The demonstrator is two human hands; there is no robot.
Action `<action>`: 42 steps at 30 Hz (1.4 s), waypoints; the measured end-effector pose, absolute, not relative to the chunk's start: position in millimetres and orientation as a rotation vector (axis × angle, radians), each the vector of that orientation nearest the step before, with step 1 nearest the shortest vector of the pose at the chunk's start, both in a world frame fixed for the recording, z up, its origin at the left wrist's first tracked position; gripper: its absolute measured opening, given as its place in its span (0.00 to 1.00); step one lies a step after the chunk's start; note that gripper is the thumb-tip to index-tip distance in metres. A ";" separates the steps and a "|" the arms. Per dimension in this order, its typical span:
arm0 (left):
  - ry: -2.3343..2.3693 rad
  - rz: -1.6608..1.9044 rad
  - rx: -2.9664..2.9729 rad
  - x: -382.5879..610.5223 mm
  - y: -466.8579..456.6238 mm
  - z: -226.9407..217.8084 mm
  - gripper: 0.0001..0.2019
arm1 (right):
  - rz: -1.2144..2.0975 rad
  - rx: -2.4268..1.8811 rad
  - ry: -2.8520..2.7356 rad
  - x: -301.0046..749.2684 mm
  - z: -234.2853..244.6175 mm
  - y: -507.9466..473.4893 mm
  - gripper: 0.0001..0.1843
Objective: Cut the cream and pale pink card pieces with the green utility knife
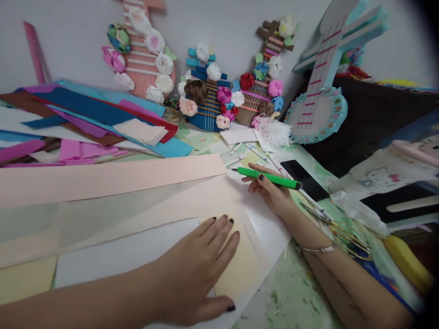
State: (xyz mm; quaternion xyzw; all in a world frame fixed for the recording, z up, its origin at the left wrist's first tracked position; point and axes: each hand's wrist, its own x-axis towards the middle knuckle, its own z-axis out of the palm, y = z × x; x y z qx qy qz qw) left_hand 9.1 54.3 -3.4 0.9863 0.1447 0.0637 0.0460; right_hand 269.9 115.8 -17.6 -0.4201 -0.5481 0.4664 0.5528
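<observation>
My left hand point(200, 267) lies flat with its fingers out, resting on a pale yellow sheet point(242, 256) over white paper point(120, 244). My right hand point(270, 189) holds a slim green pen point(264, 176) between thumb and fingers, its dark tip pointing left. That tip is near the right end of a long pale pink strip point(113, 178). Under the strip, a wide translucent pale sheet point(103, 217) stretches to the left. The white paper continues below my right hand.
Coloured crepe paper point(103, 109) is piled at the back left. Decorated paper instruments point(207, 103) lean along the wall, with a larger turquoise one point(317, 109) at right. Markers, a black phone point(305, 178), gold-handled scissors point(348, 235) and a yellow object point(406, 260) lie around my right arm.
</observation>
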 end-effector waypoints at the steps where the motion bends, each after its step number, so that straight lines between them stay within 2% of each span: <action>1: 0.434 0.214 3.061 9.0 51.1 -0.8 0.38 | 1.080 -0.994 -1.331 269.6 -17.8 115.8 0.20; 8: 0.735 0.414 3.341 -10.3 11.6 -1.9 0.37 | 0.968 -0.967 -1.533 267.7 -16.3 115.6 0.23; 14: 1.012 0.338 3.472 -43.2 -8.3 -16.9 0.27 | 0.862 -1.040 -1.520 268.1 -24.6 117.0 0.20; 17: 1.046 0.213 3.507 -39.2 -9.3 -6.8 0.17 | 0.701 -1.082 -1.592 263.7 -29.7 117.7 0.17; 19: 0.980 0.203 3.526 -26.7 -8.7 3.8 0.15 | 0.661 -1.088 -1.637 258.6 -31.2 117.0 0.16; 21: 0.824 0.313 3.506 -10.9 -7.5 11.6 0.18 | 0.713 -1.070 -1.638 252.4 -30.1 114.6 0.17; 28: 0.435 0.928 3.436 12.0 -1.3 -5.9 0.15 | 0.819 -1.041 -1.557 234.2 -17.4 102.4 0.13; 33: 0.204 1.001 3.381 11.5 1.2 -19.5 0.16 | 0.829 -1.095 -1.531 230.2 -19.4 101.0 0.15; 39: 0.154 1.042 3.310 14.0 3.2 -19.8 0.14 | 0.489 -1.090 -1.756 230.1 -17.8 101.1 0.14; 42: 0.147 1.044 3.289 14.0 3.0 -19.1 0.14 | 0.506 -1.081 -1.764 231.6 -19.7 103.0 0.16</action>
